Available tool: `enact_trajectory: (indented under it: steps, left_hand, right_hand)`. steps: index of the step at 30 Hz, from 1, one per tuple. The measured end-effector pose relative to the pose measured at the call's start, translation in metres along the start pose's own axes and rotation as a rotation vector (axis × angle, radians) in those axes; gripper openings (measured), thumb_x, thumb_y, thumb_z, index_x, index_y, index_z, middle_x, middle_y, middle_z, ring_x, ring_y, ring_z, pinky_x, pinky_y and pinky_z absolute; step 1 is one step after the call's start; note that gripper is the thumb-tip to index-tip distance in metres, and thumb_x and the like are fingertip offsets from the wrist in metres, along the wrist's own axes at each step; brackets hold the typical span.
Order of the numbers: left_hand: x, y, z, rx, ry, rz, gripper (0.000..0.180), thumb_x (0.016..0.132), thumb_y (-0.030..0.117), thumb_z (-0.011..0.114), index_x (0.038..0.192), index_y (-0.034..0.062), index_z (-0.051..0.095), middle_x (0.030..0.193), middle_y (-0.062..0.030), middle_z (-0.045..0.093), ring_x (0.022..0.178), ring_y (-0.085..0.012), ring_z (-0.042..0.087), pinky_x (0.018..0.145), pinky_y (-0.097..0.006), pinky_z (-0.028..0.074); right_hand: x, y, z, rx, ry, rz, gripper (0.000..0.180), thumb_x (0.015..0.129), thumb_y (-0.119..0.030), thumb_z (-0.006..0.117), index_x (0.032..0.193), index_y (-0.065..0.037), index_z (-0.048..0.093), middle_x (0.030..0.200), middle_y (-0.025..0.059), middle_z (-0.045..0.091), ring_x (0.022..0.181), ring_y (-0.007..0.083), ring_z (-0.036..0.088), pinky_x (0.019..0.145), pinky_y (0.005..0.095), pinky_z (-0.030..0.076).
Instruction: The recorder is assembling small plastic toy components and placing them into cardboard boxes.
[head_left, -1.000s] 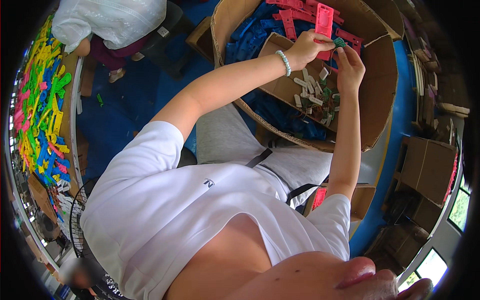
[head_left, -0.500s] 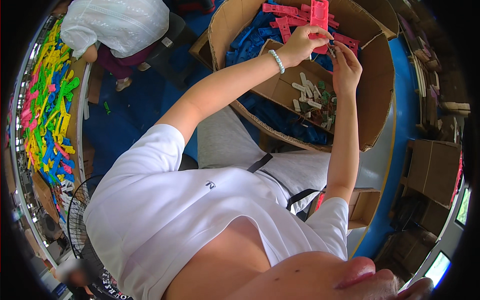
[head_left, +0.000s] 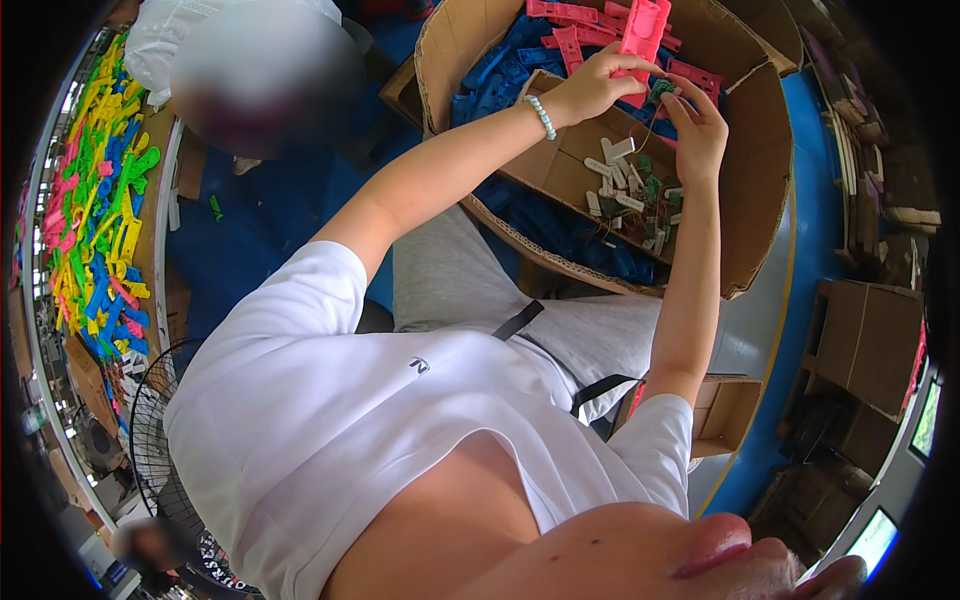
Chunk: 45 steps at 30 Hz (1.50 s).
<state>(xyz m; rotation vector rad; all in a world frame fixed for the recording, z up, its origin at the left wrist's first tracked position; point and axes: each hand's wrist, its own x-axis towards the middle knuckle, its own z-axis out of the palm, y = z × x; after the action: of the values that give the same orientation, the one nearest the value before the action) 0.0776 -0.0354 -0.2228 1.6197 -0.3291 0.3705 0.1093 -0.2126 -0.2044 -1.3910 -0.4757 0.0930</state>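
Observation:
My left hand [head_left: 592, 90], with a beaded bracelet at the wrist, pinches a pink plastic shell [head_left: 646, 28], which is tilted above a large cardboard box [head_left: 745, 160]. Beside it, my right hand [head_left: 698, 132] holds a small green circuit board [head_left: 661, 91] between thumb and fingers, close to the shell's lower end. Thin wires run down from the board to a white plastic piece [head_left: 622, 148] that hangs over the box. Below lies a cardboard compartment with several white pieces [head_left: 628, 200] and green circuit boards [head_left: 655, 188].
Pink shells [head_left: 568, 48] and blue shells [head_left: 490, 85] fill other parts of the box. At left, a table carries a heap of coloured plastic parts [head_left: 100, 220]. Another person [head_left: 260, 80] sits beyond it. A black fan [head_left: 150, 440] stands near my left side; cartons [head_left: 868, 345] are stacked at right.
The green board and its dangling white piece now show clearly at my right fingers. The pink shell has tilted to the right. The other person has leaned forward.

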Motion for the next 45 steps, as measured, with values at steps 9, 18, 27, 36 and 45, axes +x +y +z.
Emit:
enact_trajectory:
  steps: [9, 18, 27, 36, 45]
  left_hand:
    - [0.002, 0.013, -0.008, -0.087, -0.219, -0.044, 0.029, 0.091, 0.019, 0.068, 0.117, 0.0074, 0.068, 0.115, -0.0067, 0.064, 0.105, -0.0134, 0.061, 0.095, -0.028, 0.049]
    - [0.001, 0.015, -0.007, -0.181, -0.193, -0.02, 0.028, 0.09, 0.016, 0.069, 0.116, 0.0068, 0.069, 0.112, -0.005, 0.065, 0.1, -0.012, 0.063, 0.091, -0.027, 0.052]
    - [0.0, 0.017, -0.002, -0.101, -0.074, 0.054, 0.024, 0.091, 0.014, 0.067, 0.114, 0.0082, 0.07, 0.105, -0.0035, 0.068, 0.097, -0.0115, 0.064, 0.089, -0.027, 0.053]
    - [-0.001, 0.013, -0.006, -0.233, -0.012, 0.036, 0.055, 0.093, 0.011, 0.062, 0.144, 0.0109, 0.041, 0.13, -0.0079, 0.056, 0.11, -0.0147, 0.059, 0.092, -0.03, 0.051]
    - [-0.004, 0.015, 0.0, -0.265, -0.057, -0.03, 0.057, 0.1, 0.023, 0.047, 0.153, 0.0114, 0.026, 0.151, -0.0061, 0.038, 0.133, -0.015, 0.04, 0.114, -0.033, 0.028]
  right_hand:
    - [-0.002, -0.002, -0.019, -0.065, -0.015, 0.012, 0.02, 0.082, 0.006, 0.07, 0.101, 0.003, 0.067, 0.094, 0.0063, 0.068, 0.084, 0.0128, 0.064, 0.071, 0.0249, 0.051]
    - [-0.001, 0.0, -0.02, 0.221, -0.054, 0.056, 0.018, 0.083, 0.008, 0.069, 0.101, 0.004, 0.067, 0.093, 0.0075, 0.067, 0.081, 0.0139, 0.063, 0.071, 0.026, 0.051]
    - [0.002, 0.008, -0.016, 0.392, 0.026, 0.114, 0.013, 0.087, 0.008, 0.065, 0.1, 0.005, 0.065, 0.097, 0.0115, 0.067, 0.084, 0.017, 0.064, 0.075, 0.0266, 0.053]
    - [0.001, 0.007, -0.006, 0.311, 0.054, 0.12, 0.013, 0.093, 0.0, 0.061, 0.104, 0.006, 0.064, 0.097, 0.0117, 0.067, 0.085, 0.0179, 0.064, 0.079, 0.0288, 0.054]
    - [-0.004, -0.007, 0.012, -0.168, 0.034, -0.006, 0.013, 0.09, -0.002, 0.063, 0.1, 0.006, 0.067, 0.087, 0.0062, 0.068, 0.075, 0.0112, 0.062, 0.069, 0.0232, 0.049]
